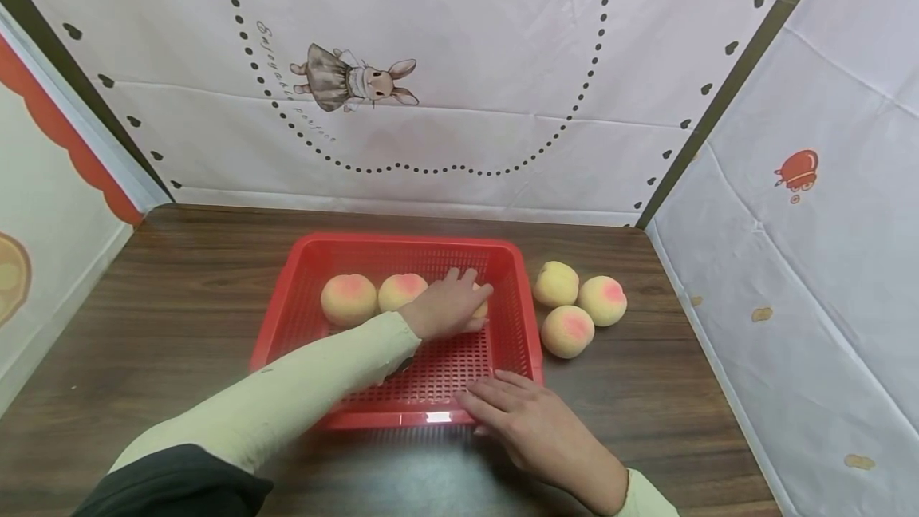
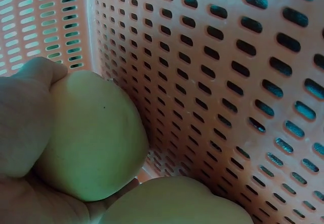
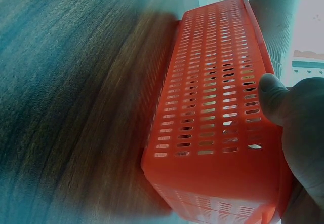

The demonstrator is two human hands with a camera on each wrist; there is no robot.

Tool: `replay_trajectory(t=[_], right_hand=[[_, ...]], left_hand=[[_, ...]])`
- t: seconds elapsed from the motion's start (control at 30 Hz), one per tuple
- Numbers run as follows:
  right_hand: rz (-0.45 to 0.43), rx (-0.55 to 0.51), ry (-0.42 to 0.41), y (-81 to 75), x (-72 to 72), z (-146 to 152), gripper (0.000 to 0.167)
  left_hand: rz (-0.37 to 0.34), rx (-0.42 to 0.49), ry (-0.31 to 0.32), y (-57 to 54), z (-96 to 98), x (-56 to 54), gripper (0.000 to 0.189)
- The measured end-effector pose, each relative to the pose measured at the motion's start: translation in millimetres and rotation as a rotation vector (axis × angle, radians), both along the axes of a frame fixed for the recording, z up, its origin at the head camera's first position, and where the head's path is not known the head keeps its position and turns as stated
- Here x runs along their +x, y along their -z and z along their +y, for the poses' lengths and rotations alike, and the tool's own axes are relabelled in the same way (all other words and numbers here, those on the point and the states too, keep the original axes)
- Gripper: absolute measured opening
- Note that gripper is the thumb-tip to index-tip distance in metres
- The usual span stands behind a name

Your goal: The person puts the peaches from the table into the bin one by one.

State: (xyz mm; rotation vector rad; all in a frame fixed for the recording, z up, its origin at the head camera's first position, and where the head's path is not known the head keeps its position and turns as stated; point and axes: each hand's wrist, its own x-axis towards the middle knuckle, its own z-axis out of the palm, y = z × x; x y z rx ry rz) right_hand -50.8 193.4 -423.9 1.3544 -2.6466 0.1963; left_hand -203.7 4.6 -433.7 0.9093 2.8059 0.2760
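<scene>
Inside a red plastic basket (image 1: 513, 333), my left hand (image 1: 447, 305) grips a peach (image 2: 98, 138) near the right end, fingers over it and mostly hiding it in the head view. Left of it in the basket sit two more peaches, one (image 1: 402, 291) partly behind the left hand and another (image 1: 349, 300) further left. My right hand (image 1: 527, 421) holds the basket's near right corner. Its thumb (image 3: 272, 95) lies against the outer wall in the right wrist view, while the other fingers reach over the rim.
Right of the basket, three peaches stand close together on the brown wooden table (image 1: 646, 389): a yellower one (image 1: 556, 284), one with a pink top (image 1: 603, 301) and a nearer one (image 1: 567, 332). White printed sheets (image 1: 488, 62) wall the table at the back and sides.
</scene>
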Motion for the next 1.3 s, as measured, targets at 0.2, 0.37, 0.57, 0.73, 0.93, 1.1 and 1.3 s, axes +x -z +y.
replay_trajectory(t=[0.2,0.37,0.57,0.73,0.93,1.1,1.3], right_hand=[[-0.007,-0.008,-0.003,-0.6,0.3,-0.3,0.05],[-0.016,-0.009,-0.002,-1.1,-0.1,-0.5,0.05],[0.001,-0.018,-0.008,-0.5,-0.4,-0.7,0.048],[0.018,-0.028,-0.015,-0.2,-0.7,-1.0,0.047],[0.007,-0.024,-0.013,-1.3,-1.3,-1.2,0.047],[0.009,-0.021,-0.012,-2.1,-1.5,-1.1,0.049],[0.009,-0.018,-0.012,-1.7,-0.9,-1.7,0.048]], left_hand=[[-0.001,-0.002,0.001,2.7,0.4,-1.7,0.044],[-0.006,-0.011,0.01,3.1,0.5,-2.9,0.044],[-0.017,-0.025,0.008,1.2,1.0,-2.4,0.05],[0.007,-0.038,0.021,1.5,1.8,-2.0,0.047],[0.055,-0.056,0.021,3.5,2.0,-2.0,0.045],[0.085,-0.07,0.02,4.0,2.6,-0.9,0.043],[0.109,-0.085,0.012,5.1,3.8,0.4,0.041]])
